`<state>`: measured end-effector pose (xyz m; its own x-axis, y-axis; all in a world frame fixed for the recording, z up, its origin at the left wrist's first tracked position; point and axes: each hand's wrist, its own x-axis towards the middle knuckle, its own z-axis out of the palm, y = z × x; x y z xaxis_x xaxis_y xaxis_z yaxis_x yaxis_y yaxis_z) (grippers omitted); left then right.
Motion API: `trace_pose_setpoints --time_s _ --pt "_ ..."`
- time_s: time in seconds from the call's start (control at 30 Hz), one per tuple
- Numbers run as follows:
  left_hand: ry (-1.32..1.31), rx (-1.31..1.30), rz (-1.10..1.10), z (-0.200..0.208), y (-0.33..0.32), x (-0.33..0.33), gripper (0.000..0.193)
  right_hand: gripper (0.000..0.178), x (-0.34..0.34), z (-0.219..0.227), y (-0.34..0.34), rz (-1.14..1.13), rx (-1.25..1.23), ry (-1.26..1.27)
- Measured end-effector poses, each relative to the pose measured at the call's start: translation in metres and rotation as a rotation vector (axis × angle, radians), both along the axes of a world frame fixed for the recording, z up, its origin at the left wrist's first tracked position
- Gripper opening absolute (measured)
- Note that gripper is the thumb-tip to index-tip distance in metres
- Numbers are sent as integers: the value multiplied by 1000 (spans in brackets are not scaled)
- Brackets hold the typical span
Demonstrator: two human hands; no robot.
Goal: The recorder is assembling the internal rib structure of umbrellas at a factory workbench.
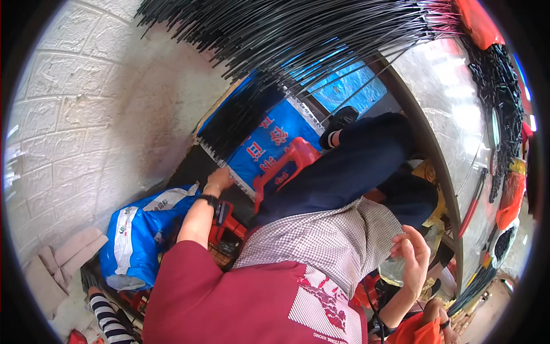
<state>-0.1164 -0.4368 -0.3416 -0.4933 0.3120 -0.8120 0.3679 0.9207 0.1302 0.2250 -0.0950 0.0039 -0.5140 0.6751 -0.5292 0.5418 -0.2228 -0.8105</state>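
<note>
My left hand (221, 178), with a black watch on its wrist, reaches down beside the edge of a blue woven plastic sheet (243, 164). Its fingers are mostly turned from sight, so any grip is unclear. Close beyond it, a bundle of thin black rods (235, 120) lies over the blue sheet. My right hand (411, 255) is raised to the right of my lap, empty, its fingers loosely bent and apart. A red plastic stool (295, 153) stands by my dark-trousered leg. A checked apron (309, 235) covers my lap.
Many long black rods (309, 34) jut over the metal worktop (444, 97). At left are a white brick-patterned wall (69, 114) and a filled blue sack (127, 243). Short black pieces (503, 97) and red-handled pliers (473, 207) rest on the worktop. Another person's orange sleeve (421, 329) appears lower right.
</note>
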Motion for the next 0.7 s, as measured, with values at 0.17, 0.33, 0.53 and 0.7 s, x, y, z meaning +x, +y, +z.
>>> trace_pose_setpoints --time_s 0.17,0.33,0.53,0.7 --pt "-54 63 103 3 -29 83 47 31 5 -7 3 28 -24 59" --pt "-106 175 150 -9 -26 113 39 29 14 -16 9 40 -38 139" --pt "-45 447 281 25 10 101 35 28 22 -25 14 41 -7 195" --pt "-42 434 380 13 3 99 43 28 26 -21 17 28 -29 205"
